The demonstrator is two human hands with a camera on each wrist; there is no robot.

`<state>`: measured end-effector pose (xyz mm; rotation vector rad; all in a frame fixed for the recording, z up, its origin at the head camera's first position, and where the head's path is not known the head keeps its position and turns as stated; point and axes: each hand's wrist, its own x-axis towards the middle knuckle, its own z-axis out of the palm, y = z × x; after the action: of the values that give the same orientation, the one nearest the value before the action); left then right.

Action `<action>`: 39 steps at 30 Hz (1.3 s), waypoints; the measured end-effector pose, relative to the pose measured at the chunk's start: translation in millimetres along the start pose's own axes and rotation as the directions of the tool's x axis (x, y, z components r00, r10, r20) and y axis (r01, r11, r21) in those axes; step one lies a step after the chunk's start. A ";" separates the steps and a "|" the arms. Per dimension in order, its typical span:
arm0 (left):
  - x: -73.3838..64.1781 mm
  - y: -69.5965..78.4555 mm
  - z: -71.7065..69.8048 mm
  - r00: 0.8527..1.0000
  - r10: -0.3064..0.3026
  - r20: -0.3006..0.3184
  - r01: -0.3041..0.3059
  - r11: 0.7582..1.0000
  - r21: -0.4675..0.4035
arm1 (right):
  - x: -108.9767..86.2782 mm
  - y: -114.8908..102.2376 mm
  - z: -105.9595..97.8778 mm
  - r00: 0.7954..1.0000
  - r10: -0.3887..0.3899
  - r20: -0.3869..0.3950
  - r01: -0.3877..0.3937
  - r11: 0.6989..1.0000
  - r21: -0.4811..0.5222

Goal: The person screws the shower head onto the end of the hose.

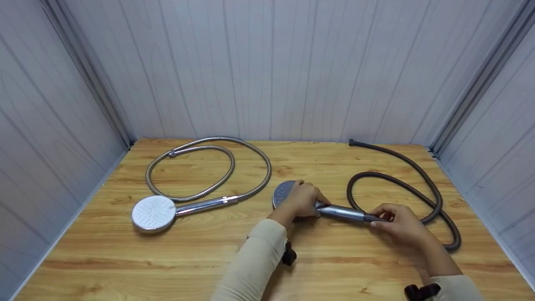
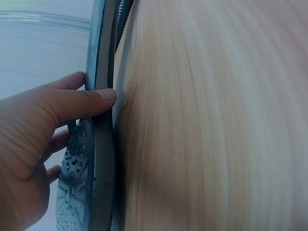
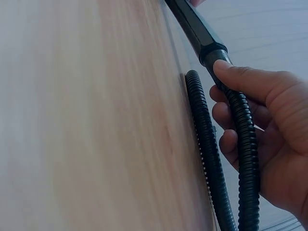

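Observation:
A dark grey shower head (image 1: 342, 212) lies towards the right, its round nozzle face (image 2: 74, 187) turned upward. My left hand (image 1: 303, 200) grips it at the neck, with the thumb across the edge of the handle in the left wrist view. At the handle's lower end my right hand (image 1: 397, 222) pinches the tapered connector (image 3: 216, 62) of a dark ribbed hose (image 3: 246, 144) between thumb and fingers. The connector meets the handle end; whether it is screwed tight I cannot tell. From there the hose loops across the table on the right.
On the left lies a chrome shower head (image 1: 154, 213) with a white face, joined to a coiled silver hose (image 1: 267, 167). The dark hose's free end fitting (image 1: 352, 142) lies near the back edge of the wooden table (image 1: 167, 267). Pale panel walls (image 1: 250, 71) stand around it.

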<state>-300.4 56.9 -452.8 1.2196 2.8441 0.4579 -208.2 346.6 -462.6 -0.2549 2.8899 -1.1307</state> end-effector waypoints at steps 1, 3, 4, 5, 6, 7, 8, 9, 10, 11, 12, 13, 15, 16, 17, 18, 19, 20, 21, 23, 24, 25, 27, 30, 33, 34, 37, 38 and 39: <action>0.4 0.2 0.5 1.000 -0.007 -0.004 0.007 1.000 -0.002 | 0.8 0.5 0.1 1.000 -0.010 -0.005 0.010 1.000 -0.008; 0.9 0.8 1.6 1.000 -0.019 -0.015 0.019 1.000 -0.011 | 2.4 1.6 0.4 1.000 -0.029 -0.013 0.029 0.999 -0.023; 1.0 1.1 2.1 0.999 -0.025 -0.020 0.025 1.000 -0.015 | 3.0 1.8 0.5 0.999 -0.039 -0.017 0.039 0.999 -0.033; 1.1 1.4 2.5 0.999 -0.031 -0.024 0.030 0.999 -0.016 | 3.8 1.9 0.5 0.999 -0.044 -0.024 0.043 0.998 -0.042; 1.1 1.6 2.9 0.999 -0.037 -0.028 0.036 0.999 -0.015 | 4.5 2.1 0.5 0.999 -0.046 -0.028 0.045 0.998 -0.049; 1.0 1.6 3.4 0.999 -0.042 -0.033 0.042 0.999 -0.018 | 5.2 2.2 0.5 0.999 -0.046 -0.029 0.045 0.998 -0.053; 0.9 1.6 3.8 0.998 -0.048 -0.039 0.048 0.999 -0.017 | 5.8 2.5 0.4 0.999 -0.045 -0.030 0.044 0.997 -0.057; 1.0 1.6 4.1 0.998 -0.054 -0.042 0.054 0.998 -0.014 | 6.4 2.6 0.3 0.999 -0.044 -0.031 0.042 0.997 -0.061; 1.1 1.6 4.4 0.997 -0.058 -0.046 0.058 0.998 -0.013 | 6.9 2.6 0.2 0.999 -0.038 -0.030 0.036 0.997 -0.063; 1.2 1.6 4.8 0.997 -0.061 -0.049 0.060 0.998 -0.011 | 7.3 2.7 0.1 0.999 -0.028 -0.031 0.026 0.998 -0.062; 1.4 1.6 5.2 0.997 -0.064 -0.053 0.063 0.998 -0.014 | 7.5 2.6 -0.2 0.999 -0.026 -0.027 0.024 0.998 -0.062; 1.5 1.6 5.5 0.996 -0.065 -0.055 0.065 0.998 -0.016 | 7.6 2.7 -0.5 0.999 -0.025 -0.024 0.023 0.998 -0.064; 2.1 1.9 6.0 0.996 -0.072 -0.051 0.071 0.997 -0.017 | 7.8 2.5 -1.0 1.000 -0.025 -0.018 0.024 0.997 -0.069; 2.1 1.9 6.4 0.996 -0.074 -0.052 0.073 0.997 -0.022 | 7.7 2.3 -1.2 1.000 -0.025 -0.016 0.024 0.997 -0.072; 2.1 1.9 6.7 0.996 -0.078 -0.048 0.077 0.997 -0.024 | 7.6 2.1 -1.4 1.000 -0.026 -0.015 0.025 0.997 -0.076; 2.0 2.2 6.7 0.996 -0.080 -0.046 0.079 0.997 -0.026 | 7.4 1.9 -1.6 1.000 -0.027 -0.013 0.026 0.996 -0.080; 2.0 2.4 6.5 0.996 -0.080 -0.045 0.079 0.997 -0.027 | 7.2 1.5 -1.7 1.000 -0.026 -0.014 0.025 0.996 -0.083; 2.0 2.7 6.4 0.996 -0.079 -0.044 0.077 0.997 -0.028 | 7.0 1.2 -1.8 1.000 -0.025 -0.016 0.024 0.996 -0.086; 1.9 3.0 6.1 0.996 -0.077 -0.045 0.075 0.997 -0.032 | 6.7 0.7 -1.8 1.000 -0.024 -0.020 0.022 0.996 -0.088; 1.7 3.9 5.3 0.996 -0.077 -0.046 0.075 0.996 -0.040 | 6.1 -0.2 -2.0 0.999 -0.031 -0.023 0.029 0.995 -0.092; 1.7 4.4 4.9 0.996 -0.076 -0.049 0.074 0.996 -0.045 | 5.8 -0.7 -2.0 0.999 -0.035 -0.024 0.033 0.995 -0.090; 1.3 4.3 4.6 0.996 -0.079 -0.053 0.076 0.996 -0.048 | 5.6 -1.3 -1.8 0.999 -0.036 -0.028 0.033 0.996 -0.088; 0.5 4.3 4.2 0.994 -0.085 -0.064 0.081 0.995 -0.059 | 4.8 -2.3 -1.2 0.999 -0.046 -0.027 0.044 0.995 -0.086; -0.5 3.6 4.0 0.992 -0.088 -0.094 0.080 0.994 -0.080 | 3.4 -3.5 -0.7 0.998 -0.063 -0.029 0.060 0.994 -0.087; -1.6 2.6 3.7 0.989 -0.077 -0.126 0.064 0.993 -0.104 | 2.0 -4.8 0.0 0.995 -0.089 -0.036 0.085 0.992 -0.098; -2.1 2.2 3.4 0.988 -0.073 -0.135 0.057 0.992 -0.113 | 1.7 -5.4 0.4 0.994 -0.098 -0.039 0.094 0.990 -0.101; -3.7 1.1 1.5 0.986 -0.066 -0.151 0.045 0.989 -0.141 | 1.6 -7.1 1.4 0.992 -0.118 -0.043 0.113 0.987 -0.111; -4.4 0.7 0.8 0.986 -0.066 -0.156 0.043 0.988 -0.150 | 1.6 -7.5 1.6 0.991 -0.125 -0.042 0.120 0.986 -0.112; -5.1 0.2 -0.1 0.985 -0.066 -0.157 0.042 0.987 -0.154 | 1.5 -8.0 1.8 0.991 -0.131 -0.040 0.126 0.986 -0.113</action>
<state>-296.7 53.4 -453.2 1.1245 2.9007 0.7883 -208.4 339.4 -458.5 -0.4297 3.0218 -1.0074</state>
